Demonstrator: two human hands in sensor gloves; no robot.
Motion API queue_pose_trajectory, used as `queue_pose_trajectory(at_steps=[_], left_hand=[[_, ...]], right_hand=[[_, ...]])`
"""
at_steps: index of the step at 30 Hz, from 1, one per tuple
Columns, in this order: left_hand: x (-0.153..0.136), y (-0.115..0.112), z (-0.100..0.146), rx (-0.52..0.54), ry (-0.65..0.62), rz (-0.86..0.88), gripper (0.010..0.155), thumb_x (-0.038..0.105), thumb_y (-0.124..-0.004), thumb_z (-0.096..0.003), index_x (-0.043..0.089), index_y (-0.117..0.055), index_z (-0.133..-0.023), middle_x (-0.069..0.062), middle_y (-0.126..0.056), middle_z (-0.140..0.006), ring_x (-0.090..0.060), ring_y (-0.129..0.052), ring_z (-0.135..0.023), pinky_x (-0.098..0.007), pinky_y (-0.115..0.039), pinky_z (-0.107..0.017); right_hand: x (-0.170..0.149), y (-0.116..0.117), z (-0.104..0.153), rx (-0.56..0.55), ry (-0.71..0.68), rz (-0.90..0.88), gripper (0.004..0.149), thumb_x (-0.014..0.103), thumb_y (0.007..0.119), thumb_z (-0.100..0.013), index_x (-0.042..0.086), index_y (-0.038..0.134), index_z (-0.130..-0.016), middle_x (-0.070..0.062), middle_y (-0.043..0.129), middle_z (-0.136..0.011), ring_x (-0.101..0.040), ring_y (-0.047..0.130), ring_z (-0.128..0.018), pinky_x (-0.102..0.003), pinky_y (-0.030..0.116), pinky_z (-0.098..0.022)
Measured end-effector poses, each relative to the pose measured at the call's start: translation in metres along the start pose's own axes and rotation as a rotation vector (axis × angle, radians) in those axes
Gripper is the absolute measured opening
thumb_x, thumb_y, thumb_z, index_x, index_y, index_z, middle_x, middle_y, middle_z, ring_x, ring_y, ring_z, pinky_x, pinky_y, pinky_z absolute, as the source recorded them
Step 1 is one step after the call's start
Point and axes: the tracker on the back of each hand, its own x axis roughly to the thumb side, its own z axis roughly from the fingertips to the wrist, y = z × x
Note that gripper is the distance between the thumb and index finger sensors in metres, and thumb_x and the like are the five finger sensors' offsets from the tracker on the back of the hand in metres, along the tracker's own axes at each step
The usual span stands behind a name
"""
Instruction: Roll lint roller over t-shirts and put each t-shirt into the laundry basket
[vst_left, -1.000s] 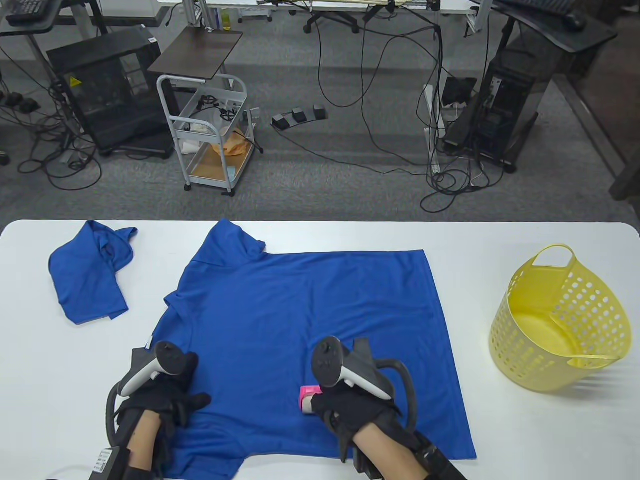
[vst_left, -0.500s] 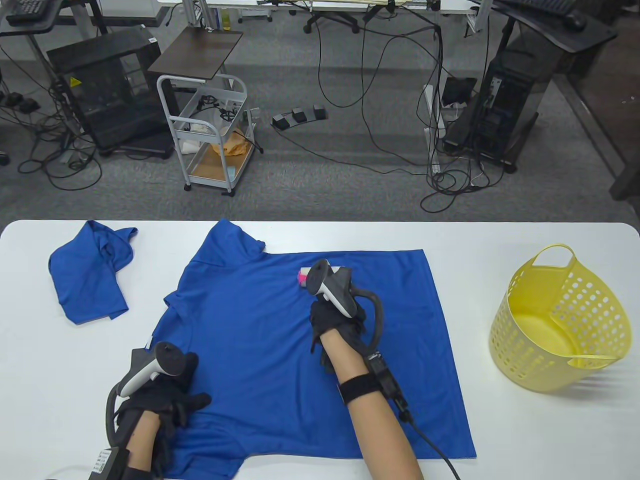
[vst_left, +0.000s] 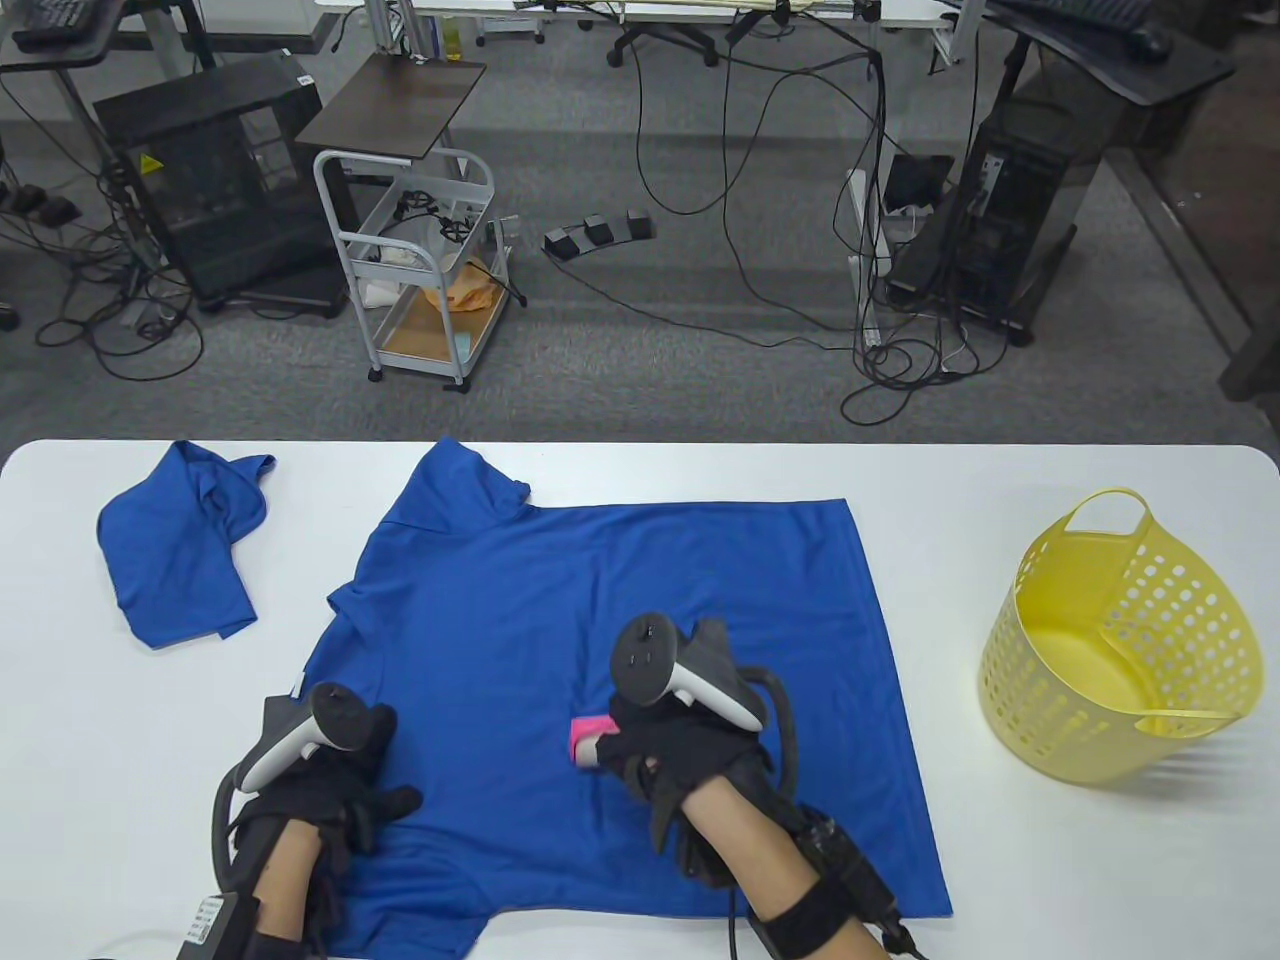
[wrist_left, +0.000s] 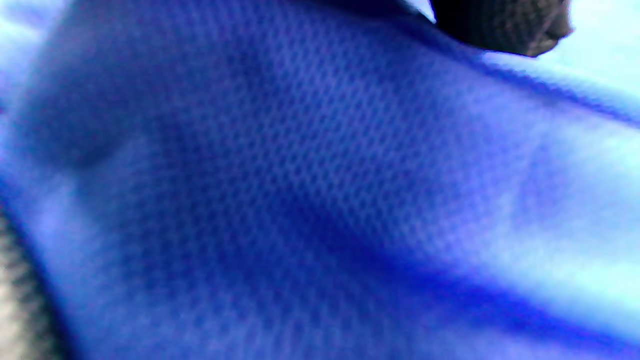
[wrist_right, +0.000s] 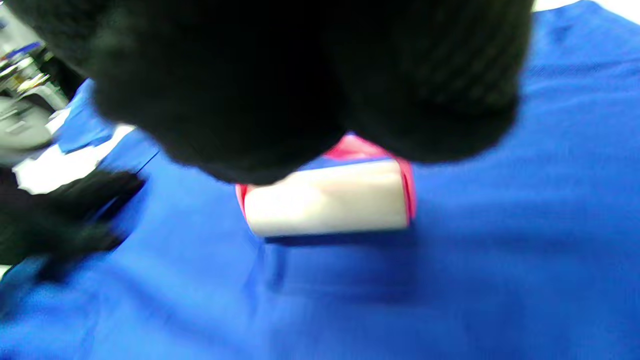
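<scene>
- Fabric first: a blue t-shirt (vst_left: 600, 640) of fine mesh knit lies spread flat on the white tabletop (vst_left: 1000, 850), smooth across the body, with a sleeve folded over at the far side from both hands.
- In the left wrist view the same weave (wrist_left: 300, 190) fills the frame as tiny honeycomb dimples, soft and blurred at the edges.
- The right hand (vst_left: 690, 770), in a black knitted glove with a grey and white tracker strapped on its back, is curled round the lint roller (vst_left: 585, 738), grasping its handle.
- The lint roller (wrist_right: 327, 197) is a short cylinder: a pale, matte sticky drum capped in bright pink plastic, lying on its side and touching the cloth just beyond the fingertips.
- The left hand (vst_left: 330, 800), gloved alike, rests flat on the shirt near its sleeve, well to the left of the right hand, fingers spread and relaxed, clasping nothing.
- A second blue t-shirt (vst_left: 180, 550) sits crumpled in a loose heap on the tabletop, beyond the left hand and apart from the spread shirt.
- The laundry basket (vst_left: 1120, 650) is round yellow plastic with perforated walls and looped handles, tilted, standing well to the right of the right hand.
</scene>
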Motion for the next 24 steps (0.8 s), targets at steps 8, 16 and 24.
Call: queue_pose_trajectory(at_steps=[8, 16, 24], left_hand=[[0.000, -0.001, 0.000, 0.002, -0.004, 0.002, 0.092, 0.069, -0.063, -0.0449, 0.049, 0.006, -0.102, 0.006, 0.020, -0.107, -0.043, 0.019, -0.098, -0.067, -0.004, -0.068], [0.000, -0.001, 0.000, 0.000, -0.008, 0.002, 0.091, 0.069, -0.063, -0.0452, 0.048, 0.005, -0.102, 0.006, 0.020, -0.106, -0.043, 0.020, -0.097, -0.068, -0.004, -0.068], [-0.001, -0.002, 0.000, -0.003, -0.014, 0.004, 0.091, 0.069, -0.062, -0.0454, 0.048, 0.007, -0.102, 0.006, 0.021, -0.106, -0.043, 0.021, -0.097, -0.067, -0.003, -0.067]], right_hand=[[0.013, -0.004, -0.008, -0.123, 0.055, 0.026, 0.048, 0.049, 0.071, -0.054, 0.021, 0.076, -0.093, 0.008, 0.104, -0.043, 0.002, 0.098, -0.013, -0.019, 0.092, -0.011], [0.012, -0.029, -0.131, -0.250, 0.290, -0.045, 0.052, 0.046, 0.069, -0.056, 0.027, 0.053, -0.102, 0.005, 0.098, -0.060, -0.004, 0.097, -0.027, -0.025, 0.091, -0.022], [0.001, -0.023, -0.186, -0.216, 0.346, -0.076, 0.063, 0.043, 0.072, -0.055, 0.036, 0.032, -0.103, 0.001, 0.092, -0.072, -0.006, 0.097, -0.036, -0.027, 0.090, -0.030]])
